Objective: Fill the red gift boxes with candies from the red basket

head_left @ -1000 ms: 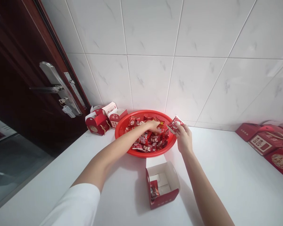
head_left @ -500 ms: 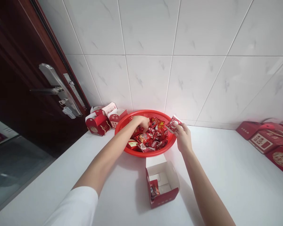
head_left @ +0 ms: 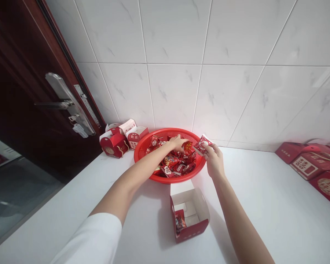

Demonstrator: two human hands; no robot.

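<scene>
The left forearm point(head_left: 141, 170) slants forward and inward, the left hand point(head_left: 178, 143) palm down, thumb and fingers parted; the right forearm point(head_left: 231, 205) angles inward, the right hand point(head_left: 215, 161) pinching with its fingertips.

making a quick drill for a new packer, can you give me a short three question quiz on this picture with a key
1. True or false: the right hand holds a wrapped packet while the left hand is at the red basket.

2. Multiple choice: compared with the red basket, where does the open box stand?
a) nearer the wearer
b) farther from the wearer
c) inside it

3. Short answer: what can be seen inside the open box, and on which side as the wearer sees it?

Key:
1. True.
2. a
3. At least one red packet, on the left side.
</scene>
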